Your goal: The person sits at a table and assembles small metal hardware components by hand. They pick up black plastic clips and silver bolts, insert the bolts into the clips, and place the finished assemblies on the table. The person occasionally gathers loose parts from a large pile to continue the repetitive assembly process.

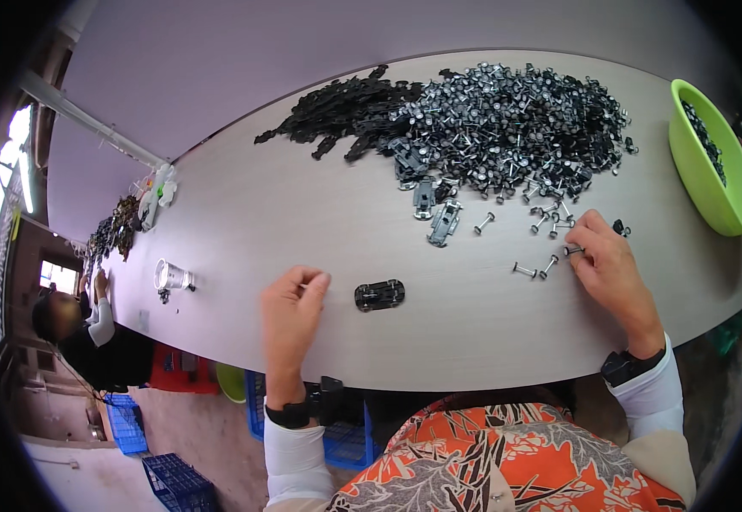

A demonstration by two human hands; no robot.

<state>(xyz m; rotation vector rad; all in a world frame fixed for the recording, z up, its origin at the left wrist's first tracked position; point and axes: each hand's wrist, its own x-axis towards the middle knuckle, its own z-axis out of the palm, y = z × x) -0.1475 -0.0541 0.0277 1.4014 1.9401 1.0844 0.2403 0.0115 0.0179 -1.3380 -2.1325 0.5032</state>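
Observation:
A small black toy car base lies on the table between my hands, with metal axles showing across it. Just left of it is my left hand, fingers curled in and thumb beside them; nothing shows in it. My right hand pinches a wheel axle, a short metal rod with dark wheels, at the right of the table. Several loose wheel axles lie next to those fingertips. Two grey toy car bases rest near the middle, in front of the pile.
A large heap of wheel axles covers the back of the table, beside a pile of black car bases. At the right stands a green basin holding dark parts. A clear cup stands at left. Another person works farther left.

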